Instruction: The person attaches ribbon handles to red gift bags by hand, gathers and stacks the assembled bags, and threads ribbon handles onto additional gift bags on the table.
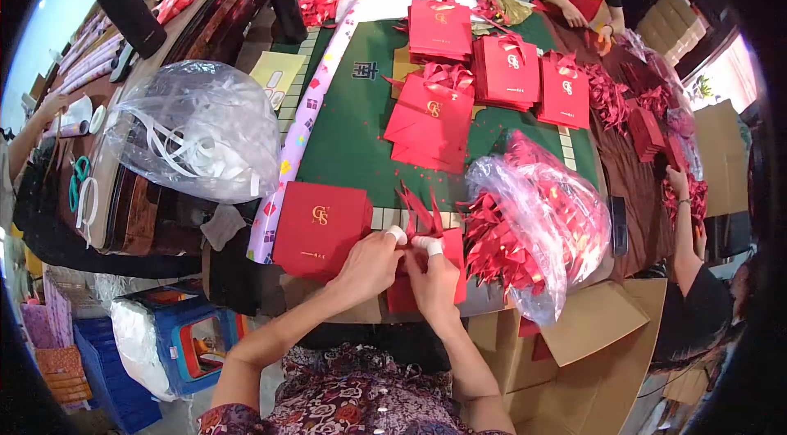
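Observation:
My left hand (373, 261) and my right hand (436, 277) meet over a small red paper bag (454, 264) at the table's near edge. White wraps cover some of my fingertips. Both hands are closed in a pinch on a red ribbon (420, 212), whose loose ends stick up beyond my fingers. The exact grip is partly hidden by the fingers. Left of my hands lies a stack of flat red bags (321, 222) with gold lettering. To the right, a clear plastic bag (566, 230) spills many red ribbons (500, 242).
Several ribboned red bag stacks (439, 29) stand across the green mat (340, 123). A patterned roll (307, 107) and a plastic bag of white strips (197, 132) lie left. An open cardboard box (598, 328) sits below right. Co-workers' hands (605, 37) show at far right.

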